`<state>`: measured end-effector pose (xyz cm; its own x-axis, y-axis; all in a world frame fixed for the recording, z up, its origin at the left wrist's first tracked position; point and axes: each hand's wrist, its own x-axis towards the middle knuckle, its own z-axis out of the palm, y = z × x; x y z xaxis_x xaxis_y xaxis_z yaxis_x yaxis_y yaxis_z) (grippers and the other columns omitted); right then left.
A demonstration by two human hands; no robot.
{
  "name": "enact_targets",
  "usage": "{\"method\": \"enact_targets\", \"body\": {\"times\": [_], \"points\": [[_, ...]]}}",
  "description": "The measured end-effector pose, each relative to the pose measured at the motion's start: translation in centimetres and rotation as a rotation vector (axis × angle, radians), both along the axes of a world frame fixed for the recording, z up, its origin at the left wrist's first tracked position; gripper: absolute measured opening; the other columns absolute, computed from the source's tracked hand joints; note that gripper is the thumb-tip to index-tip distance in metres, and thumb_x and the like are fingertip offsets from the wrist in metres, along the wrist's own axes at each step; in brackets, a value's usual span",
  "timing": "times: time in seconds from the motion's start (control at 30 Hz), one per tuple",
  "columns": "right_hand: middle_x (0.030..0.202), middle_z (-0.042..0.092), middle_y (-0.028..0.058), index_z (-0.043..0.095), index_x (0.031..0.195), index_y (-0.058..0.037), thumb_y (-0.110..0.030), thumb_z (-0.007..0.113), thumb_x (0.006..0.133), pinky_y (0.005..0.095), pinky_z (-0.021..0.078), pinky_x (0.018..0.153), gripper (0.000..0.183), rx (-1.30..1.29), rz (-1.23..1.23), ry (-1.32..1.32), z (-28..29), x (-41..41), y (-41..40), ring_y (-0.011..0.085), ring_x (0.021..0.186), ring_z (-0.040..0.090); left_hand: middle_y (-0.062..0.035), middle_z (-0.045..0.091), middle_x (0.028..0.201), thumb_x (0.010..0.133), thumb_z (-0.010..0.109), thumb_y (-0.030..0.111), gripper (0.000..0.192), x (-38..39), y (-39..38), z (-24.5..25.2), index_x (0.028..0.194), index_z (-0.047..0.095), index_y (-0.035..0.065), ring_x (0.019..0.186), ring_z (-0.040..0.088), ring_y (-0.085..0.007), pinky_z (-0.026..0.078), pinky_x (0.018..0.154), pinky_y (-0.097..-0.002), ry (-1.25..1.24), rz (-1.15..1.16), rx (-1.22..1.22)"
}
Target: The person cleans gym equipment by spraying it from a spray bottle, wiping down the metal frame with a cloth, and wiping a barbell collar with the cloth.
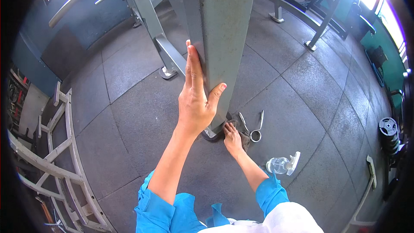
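A grey steel upright of a gym machine rises in front of me, slightly tilted in the view. My left hand lies against its edge, with the fingers straight along one side and the thumb spread onto the front face. Down at the floor, my right hand presses a dark grey cloth to the foot of the upright, partly covering it. Just right of the cloth lies a metal spring barbell collar. Nearer to me, a clear spray bottle with a white trigger head rests on the floor.
Black rubber tiles cover the floor. A pale metal rack frame stands at left. Another machine frame is at the back right. Weight plates line the right side, and a bar juts out at upper left.
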<state>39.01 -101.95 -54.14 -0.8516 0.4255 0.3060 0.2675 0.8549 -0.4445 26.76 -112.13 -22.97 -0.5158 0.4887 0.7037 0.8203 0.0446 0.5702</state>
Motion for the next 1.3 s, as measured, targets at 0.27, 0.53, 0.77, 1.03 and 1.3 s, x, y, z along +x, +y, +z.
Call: {"method": "enact_targets", "body": {"times": [0.27,0.53,0.77,1.03,1.3], "points": [[0.135,0.050,0.0121,0.042,0.138,-0.0002,-0.001,0.046,0.093,0.0291,0.0360,0.102,0.045,-1.500,-0.464,0.767,2.0,-4.9,-3.3,0.0202,0.120,0.049,-0.0147,0.015,0.155,0.088,0.065,0.020,0.100,0.2,0.1,-0.1,0.149,-0.014,0.0212,0.127,0.047,-0.0305,0.047,0.099,-0.0465,-0.009,0.010,0.000],[0.141,0.044,0.0155,0.028,0.143,0.0045,0.007,0.047,0.088,0.0301,0.0346,0.104,0.058,-1.658,-0.550,0.619,2.3,-5.5,-6.6,0.0217,0.124,0.047,-0.0148,0.016,0.155,0.088,0.065,0.019,0.099,-0.2,0.0,-0.4,0.149,-0.013,0.0207,0.124,0.050,-0.0300,0.048,0.098,-0.0458,0.014,0.019,-0.003],[0.107,0.063,0.0166,0.055,0.113,0.0082,0.005,0.046,0.087,0.0351,0.0494,0.089,0.028,-2.036,-0.217,0.502,12.2,-2.2,-3.8,0.0255,0.097,0.063,-0.0138,0.012,0.156,0.085,0.067,0.020,0.098,-0.2,-0.3,-0.1,0.150,-0.006,0.0195,0.134,0.036,-0.0321,0.045,0.101,-0.0437,-0.064,-0.046,0.024],[0.138,0.045,0.0172,0.041,0.136,0.0056,-0.003,0.043,0.095,0.0307,0.0369,0.103,0.042,-1.408,0.140,0.650,32.6,-1.1,-3.4,0.0221,0.127,0.045,-0.0118,0.010,0.157,0.085,0.066,0.018,0.093,-0.1,-0.5,-0.2,0.151,0.001,0.0177,0.139,0.028,-0.0333,0.038,0.107,-0.0399,-0.140,-0.070,0.041],[0.152,0.027,0.0184,0.035,0.143,-0.0014,-0.011,0.042,0.098,0.0339,0.0213,0.112,0.047,-0.234,0.216,1.013,40.9,-5.8,-2.7,0.0294,0.142,0.023,-0.0131,0.014,0.156,0.085,0.065,0.014,0.089,-0.2,-1.0,-0.6,0.152,0.005,0.0193,0.138,0.029,-0.0329,0.040,0.105,-0.0378,-0.086,-0.054,0.081]]}}
